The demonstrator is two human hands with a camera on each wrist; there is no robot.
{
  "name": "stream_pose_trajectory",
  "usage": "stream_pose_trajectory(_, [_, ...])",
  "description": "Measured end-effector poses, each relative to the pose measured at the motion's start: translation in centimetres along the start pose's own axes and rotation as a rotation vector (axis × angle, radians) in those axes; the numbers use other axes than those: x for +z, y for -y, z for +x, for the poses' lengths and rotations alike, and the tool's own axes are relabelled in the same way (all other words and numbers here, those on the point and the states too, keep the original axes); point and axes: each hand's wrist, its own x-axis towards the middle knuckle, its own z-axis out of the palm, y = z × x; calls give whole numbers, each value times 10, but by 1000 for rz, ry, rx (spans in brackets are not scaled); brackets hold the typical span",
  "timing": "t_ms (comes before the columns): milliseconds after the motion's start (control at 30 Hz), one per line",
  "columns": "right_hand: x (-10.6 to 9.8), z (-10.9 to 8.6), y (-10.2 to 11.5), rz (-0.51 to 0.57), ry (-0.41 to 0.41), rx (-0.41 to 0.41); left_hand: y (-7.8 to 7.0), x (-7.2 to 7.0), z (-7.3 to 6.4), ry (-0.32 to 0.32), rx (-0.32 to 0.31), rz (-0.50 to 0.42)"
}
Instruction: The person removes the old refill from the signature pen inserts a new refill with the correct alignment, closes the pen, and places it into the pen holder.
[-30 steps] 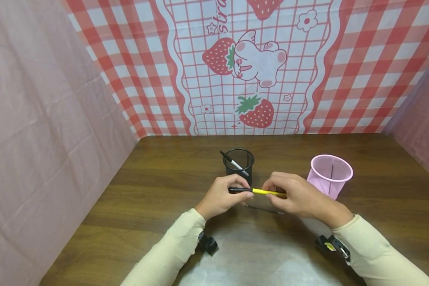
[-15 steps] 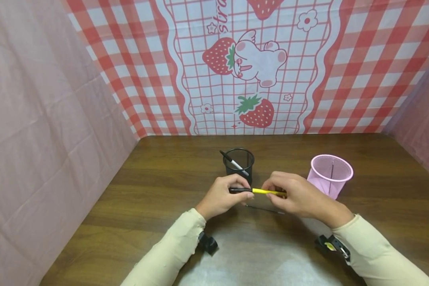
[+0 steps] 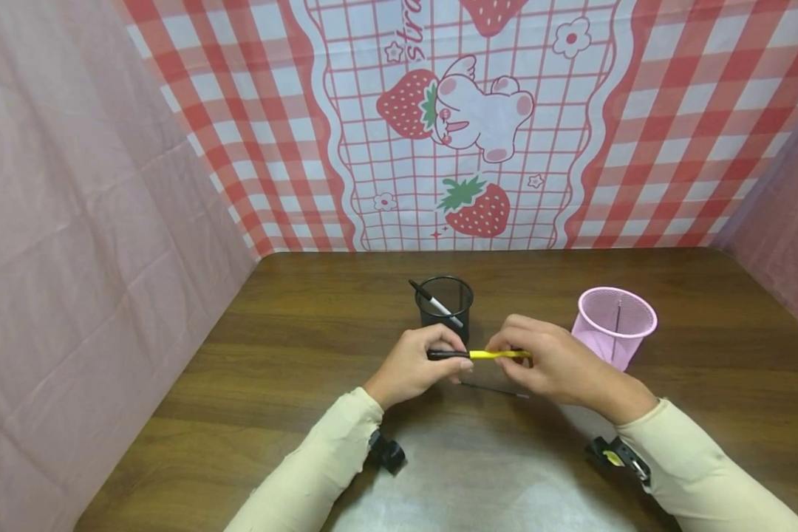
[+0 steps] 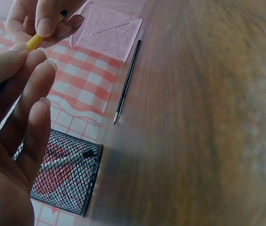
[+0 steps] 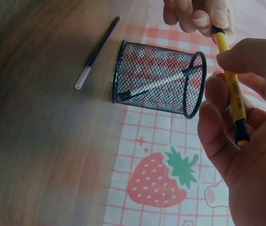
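Observation:
Over the middle of the table both hands hold a yellow pen (image 3: 480,355) level between them. My left hand (image 3: 408,366) pinches its black end between thumb and fingers. My right hand (image 3: 558,362) grips the yellow barrel; in the right wrist view the barrel's other end, black with a yellow tip, sticks out past the fingers. A thin black pen refill (image 4: 129,80) with a clear end lies on the table below the hands. Just beyond the left hand stands a black mesh cup (image 5: 123,66) with a white-and-black marker (image 3: 439,303) leaning in it.
To the right, behind the right hand, stands a pink mesh pen cup (image 3: 592,340). A red-and-white checked cloth (image 3: 665,148) with strawberries hangs along the table's back edge. Pink cloth walls (image 3: 106,222) close in both sides.
The right hand has tilted up slightly, turning the yellow barrel a little so that it lies straighter in line with the black end. The left hand has barely moved.

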Motion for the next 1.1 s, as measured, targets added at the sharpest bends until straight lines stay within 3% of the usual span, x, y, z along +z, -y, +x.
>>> stream_pose_trajectory(400, [1,0,1,27,11,7,0,1,0,-6,-16,-41])
stream_pose_trajectory(633, [1,1,3,84,12,38,-5,3,0,-31,-47,-20])
stream_pose_trajectory(1100, [0,2,5,132,40,81,-5,1,-1,3,26,-45])
